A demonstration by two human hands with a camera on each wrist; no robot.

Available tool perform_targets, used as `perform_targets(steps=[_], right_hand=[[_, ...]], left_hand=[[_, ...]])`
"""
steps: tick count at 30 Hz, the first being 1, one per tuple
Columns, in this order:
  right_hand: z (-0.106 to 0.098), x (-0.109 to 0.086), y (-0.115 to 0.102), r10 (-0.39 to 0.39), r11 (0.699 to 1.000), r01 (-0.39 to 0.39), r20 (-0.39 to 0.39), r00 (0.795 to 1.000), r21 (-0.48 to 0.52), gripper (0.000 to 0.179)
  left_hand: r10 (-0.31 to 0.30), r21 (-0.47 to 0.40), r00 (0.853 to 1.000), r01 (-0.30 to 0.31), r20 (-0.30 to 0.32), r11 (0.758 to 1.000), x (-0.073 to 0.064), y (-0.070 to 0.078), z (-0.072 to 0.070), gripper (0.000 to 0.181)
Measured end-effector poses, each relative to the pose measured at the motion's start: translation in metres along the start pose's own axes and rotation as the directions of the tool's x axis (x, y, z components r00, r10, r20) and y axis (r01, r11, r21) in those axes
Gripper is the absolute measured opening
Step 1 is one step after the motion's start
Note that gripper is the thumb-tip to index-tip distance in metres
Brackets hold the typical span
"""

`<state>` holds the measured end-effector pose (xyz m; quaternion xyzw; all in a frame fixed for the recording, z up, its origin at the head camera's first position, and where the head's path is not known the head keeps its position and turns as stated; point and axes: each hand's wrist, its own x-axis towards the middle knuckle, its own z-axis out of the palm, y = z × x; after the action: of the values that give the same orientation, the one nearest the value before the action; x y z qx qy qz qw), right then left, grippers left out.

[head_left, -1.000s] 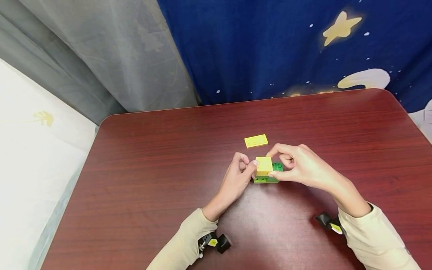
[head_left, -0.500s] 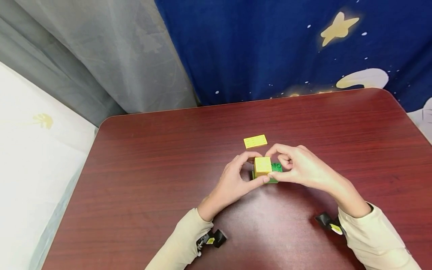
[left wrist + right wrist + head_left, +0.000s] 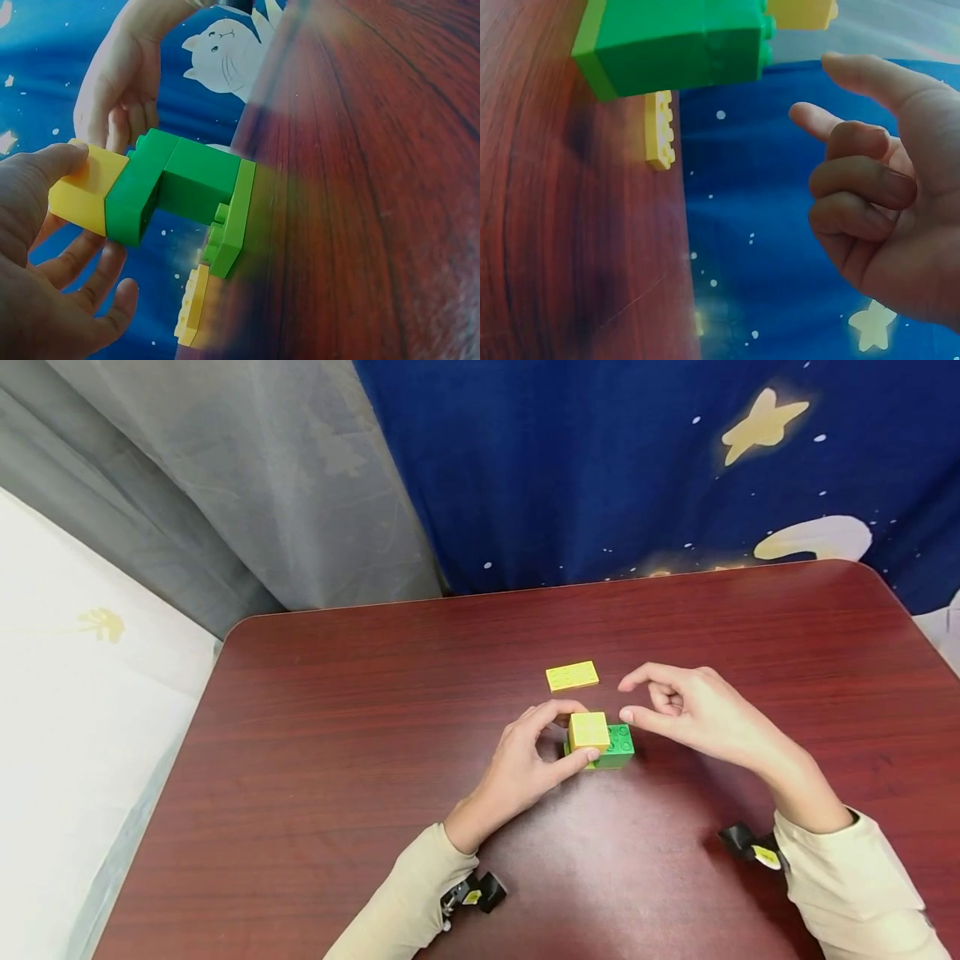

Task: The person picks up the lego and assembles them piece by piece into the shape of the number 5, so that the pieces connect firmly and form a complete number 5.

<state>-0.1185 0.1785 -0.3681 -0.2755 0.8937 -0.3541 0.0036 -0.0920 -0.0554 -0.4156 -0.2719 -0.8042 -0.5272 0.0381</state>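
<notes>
My left hand (image 3: 521, 764) pinches a yellow toy building block (image 3: 589, 732) between thumb and index finger. That block sits on top of a small stack. Beneath it, the left wrist view shows a green block (image 3: 141, 191), a second green block (image 3: 199, 180) under that, offset sideways, and a light green flat plate (image 3: 236, 221) at the base on the table. My right hand (image 3: 701, 714) hovers just right of the stack, apart from it and holding nothing. Its thumb and index finger reach forward, while the other fingers are curled in, as the right wrist view shows.
A flat yellow studded plate (image 3: 572, 676) lies on the dark red wooden table (image 3: 360, 718) behind the stack. Beyond the table's far edge hang a blue star-patterned curtain (image 3: 585, 468) and a grey curtain (image 3: 300, 485). A white cloth (image 3: 67, 735) stands at the left.
My left hand has gone from touching the yellow block's left side to pinching it front and back. The right hand has let go of it and drawn back to the right.
</notes>
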Motion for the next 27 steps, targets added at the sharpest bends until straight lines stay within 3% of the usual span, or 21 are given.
perform_targets(steps=[11,17,24,27], right_hand=[[0.009,0.014,0.020,-0.004,0.998,0.002,-0.035,0.999,-0.056,0.024],[0.021,0.039,0.033,0.058,0.995,-0.054,0.041,0.997,-0.088,0.031],[0.037,0.068,0.039,0.147,0.980,-0.125,0.142,0.979,-0.158,0.046],[0.040,0.075,0.041,0.163,0.975,-0.134,0.163,0.973,-0.179,0.044]], left_hand=[[-0.031,-0.004,0.999,0.031,0.008,1.000,0.000,0.000,-0.002,0.038],[-0.029,-0.003,1.000,0.029,0.007,1.000,0.000,0.000,-0.001,0.039],[-0.044,-0.018,0.999,0.045,0.009,0.999,-0.003,0.003,-0.001,0.040],[-0.036,-0.025,0.999,0.036,0.007,0.999,-0.002,0.004,-0.001,0.040]])
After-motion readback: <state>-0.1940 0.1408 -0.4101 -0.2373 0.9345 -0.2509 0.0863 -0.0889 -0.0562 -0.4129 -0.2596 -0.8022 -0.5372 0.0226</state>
